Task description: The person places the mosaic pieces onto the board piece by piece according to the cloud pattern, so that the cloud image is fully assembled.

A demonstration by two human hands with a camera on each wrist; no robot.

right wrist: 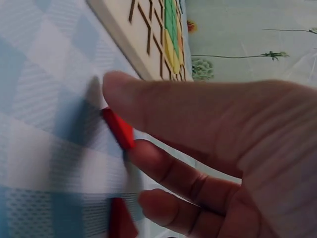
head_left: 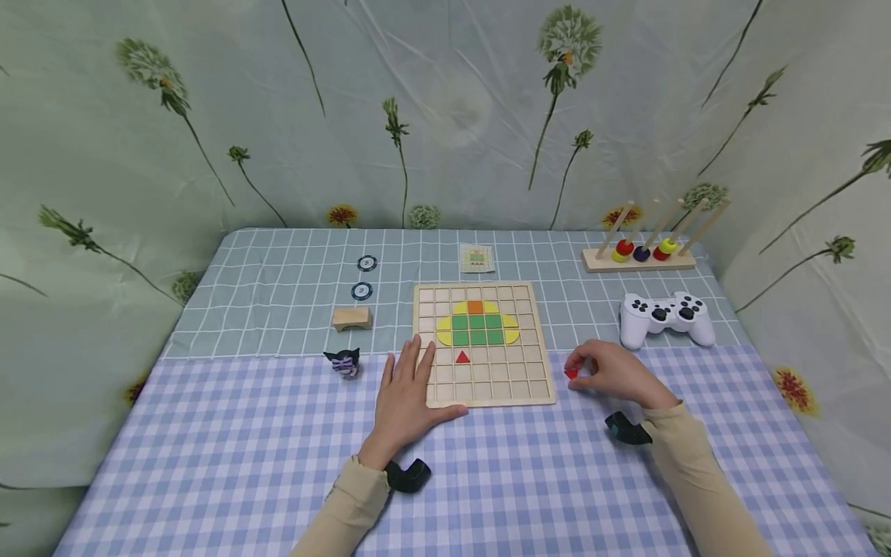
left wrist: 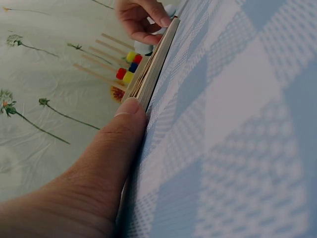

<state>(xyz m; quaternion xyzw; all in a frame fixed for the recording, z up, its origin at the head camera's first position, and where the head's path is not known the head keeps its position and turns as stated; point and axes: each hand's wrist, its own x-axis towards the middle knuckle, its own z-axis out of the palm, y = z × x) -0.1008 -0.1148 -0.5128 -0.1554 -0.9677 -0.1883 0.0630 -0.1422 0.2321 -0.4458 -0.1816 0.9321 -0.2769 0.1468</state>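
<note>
A wooden grid board (head_left: 501, 381) lies on the checked cloth with green, yellow and orange tiles (head_left: 476, 329) set in a dome-like shape. One red triangle tile (head_left: 462, 357) sits alone below that shape. My left hand (head_left: 404, 402) rests with spread fingers over the board's lower left corner, thumb along the near edge. Right of the board, my right hand (head_left: 614, 373) pinches a small red tile (right wrist: 119, 130) between thumb and index finger, close over the cloth. Another red tile (right wrist: 121, 219) lies by its other fingertips in the right wrist view.
A small pattern card (head_left: 476, 258) lies behind the board. To the right are a white game controller (head_left: 664, 317) and a wooden peg stand with beads (head_left: 640, 263). On the left are two round chips (head_left: 362, 291), a wooden arch block (head_left: 352, 318) and a small dark figurine (head_left: 344, 363).
</note>
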